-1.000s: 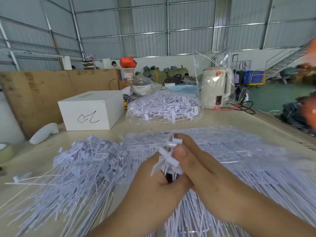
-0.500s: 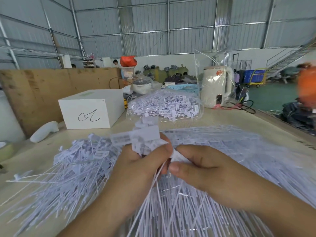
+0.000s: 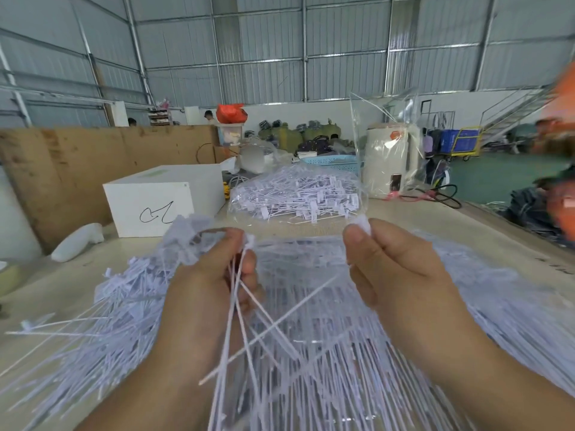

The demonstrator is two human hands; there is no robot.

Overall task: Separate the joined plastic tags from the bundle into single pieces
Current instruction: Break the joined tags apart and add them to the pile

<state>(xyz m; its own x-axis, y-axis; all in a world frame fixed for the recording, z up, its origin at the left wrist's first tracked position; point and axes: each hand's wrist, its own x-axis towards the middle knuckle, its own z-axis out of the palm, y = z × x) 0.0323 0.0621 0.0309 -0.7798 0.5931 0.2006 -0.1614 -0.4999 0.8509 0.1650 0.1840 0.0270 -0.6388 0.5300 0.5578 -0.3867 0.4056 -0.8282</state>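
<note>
Head view: tag heads are motion-blurred, their count unclear. Left hand [image 3: 214,275] grips a bundle of tags [image 3: 239,309], stems trailing toward 6 o'clock. Right hand [image 3: 392,262], at 3 o'clock, pinches one tag head [image 3: 363,224]; its stem is indistinct.

- Left hand [image 3: 214,275]: bare, no glove, ring or watch in view.
- Right hand [image 3: 395,269]: bare, thumbnail short and unpainted.
- Both forearms bare to the lower frame edge; no sleeve or cuff visible.
- No markings seen on either arm.
</note>
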